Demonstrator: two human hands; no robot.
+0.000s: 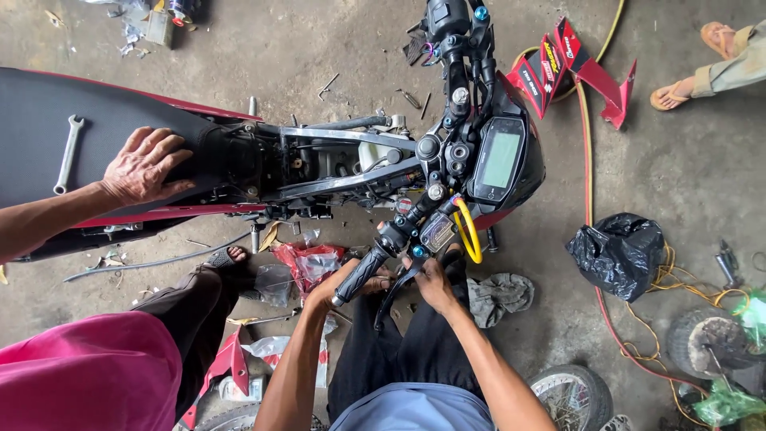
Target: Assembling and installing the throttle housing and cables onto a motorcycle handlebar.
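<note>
Fingers of your left hand (pixel 339 289) curl under the black handlebar grip (pixel 361 275), low centre of frame, holding it. Your right hand (pixel 431 279) is on the brake lever (pixel 396 291) just beside it, fingers closed around the lever's base. Another person's hand (pixel 144 166) rests flat on the black seat (pixel 48 136) at the left, a wrench (pixel 68 153) lying close by.

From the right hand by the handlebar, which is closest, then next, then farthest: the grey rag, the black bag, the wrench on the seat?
From the right hand:
1. Grey rag, on the floor just right of it.
2. Black bag, farther right.
3. Wrench, far left on the seat.
</note>
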